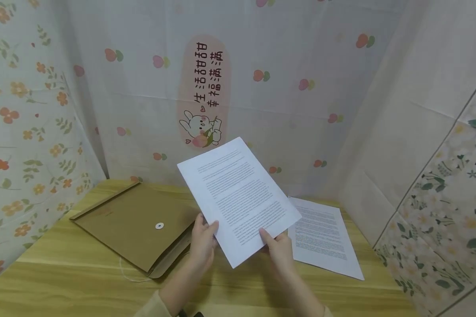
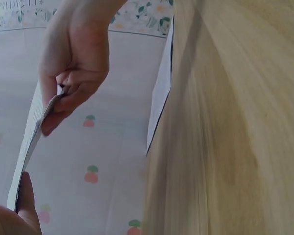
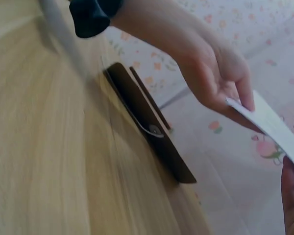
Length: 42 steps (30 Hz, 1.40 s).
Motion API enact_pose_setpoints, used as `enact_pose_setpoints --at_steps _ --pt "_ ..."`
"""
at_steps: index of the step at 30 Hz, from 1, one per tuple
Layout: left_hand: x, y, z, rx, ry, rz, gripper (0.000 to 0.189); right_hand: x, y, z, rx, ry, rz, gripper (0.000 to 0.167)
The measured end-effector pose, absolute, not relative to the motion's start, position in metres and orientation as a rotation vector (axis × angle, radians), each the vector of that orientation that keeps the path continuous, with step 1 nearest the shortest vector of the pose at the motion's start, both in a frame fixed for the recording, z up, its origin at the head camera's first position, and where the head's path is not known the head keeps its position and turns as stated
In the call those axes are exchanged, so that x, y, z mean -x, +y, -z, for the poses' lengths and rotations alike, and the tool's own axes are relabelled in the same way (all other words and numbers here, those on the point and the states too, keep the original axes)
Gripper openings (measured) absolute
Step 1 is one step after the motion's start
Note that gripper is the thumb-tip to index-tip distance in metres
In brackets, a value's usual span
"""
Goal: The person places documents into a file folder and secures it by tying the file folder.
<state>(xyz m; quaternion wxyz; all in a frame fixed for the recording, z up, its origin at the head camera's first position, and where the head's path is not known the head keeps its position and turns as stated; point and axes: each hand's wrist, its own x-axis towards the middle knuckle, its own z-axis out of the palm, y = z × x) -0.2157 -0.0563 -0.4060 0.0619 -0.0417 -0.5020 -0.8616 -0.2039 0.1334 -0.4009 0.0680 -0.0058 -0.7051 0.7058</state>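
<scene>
A stack of printed paper (image 1: 242, 198) is held up tilted above the table, its text facing the head camera. My left hand (image 1: 203, 240) grips its left edge, thumb on the printed face and fingers behind. At the lower right edge my right hand (image 1: 279, 248) pinches the sheets the same way. Seen edge-on in the right wrist view, the paper (image 3: 274, 128) bends slightly between both hands. A brown document envelope (image 1: 135, 220) lies on the table at the left, its flap side toward me; a white round button (image 1: 159, 226) sits on it.
Another printed sheet or stack (image 1: 321, 233) lies on the wood-grain table (image 1: 238, 295) at the right, partly behind the held paper. A white string (image 1: 128, 275) trails from the envelope. Patterned cloth (image 1: 285, 110) hangs behind the table and along both sides.
</scene>
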Motion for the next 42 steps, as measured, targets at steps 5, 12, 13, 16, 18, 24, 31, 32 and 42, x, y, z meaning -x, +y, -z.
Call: enact_pose_setpoints --at_steps 5,12,13,16,18,24,31,32,42 --pt "0.218 -0.069 0.401 0.104 -1.546 2.594 0.034 0.21 0.145 0.401 -0.078 -2.179 -2.042 0.03" --pt "0.224 -0.093 0.394 0.034 -1.532 2.509 0.029 0.224 0.177 0.397 -0.179 -2.282 -2.078 0.028" --pt "0.226 -0.097 0.394 0.029 -1.517 2.505 0.029 0.225 0.182 0.397 -0.204 -2.3 -2.078 0.03" --pt "0.228 -0.107 0.392 0.029 -1.476 2.494 0.031 0.229 0.196 0.395 -0.282 -2.344 -2.07 0.035" --pt "0.229 -0.115 0.391 0.027 -1.466 2.492 0.032 0.23 0.203 0.395 -0.318 -2.357 -2.081 0.038" --pt "0.228 -0.135 0.396 -0.045 -1.598 2.447 0.03 0.224 0.22 0.4 -0.397 -2.417 -2.128 0.044" --pt "0.225 -0.15 0.401 0.022 -1.864 2.451 0.033 0.212 0.236 0.404 -0.474 -2.493 -2.159 0.046" --pt "0.225 -0.151 0.402 0.039 -1.897 2.448 0.034 0.211 0.237 0.404 -0.479 -2.502 -2.157 0.046" --pt "0.219 -0.167 0.402 0.23 -2.183 2.301 0.036 0.206 0.244 0.402 -0.469 -2.476 -2.212 0.045"
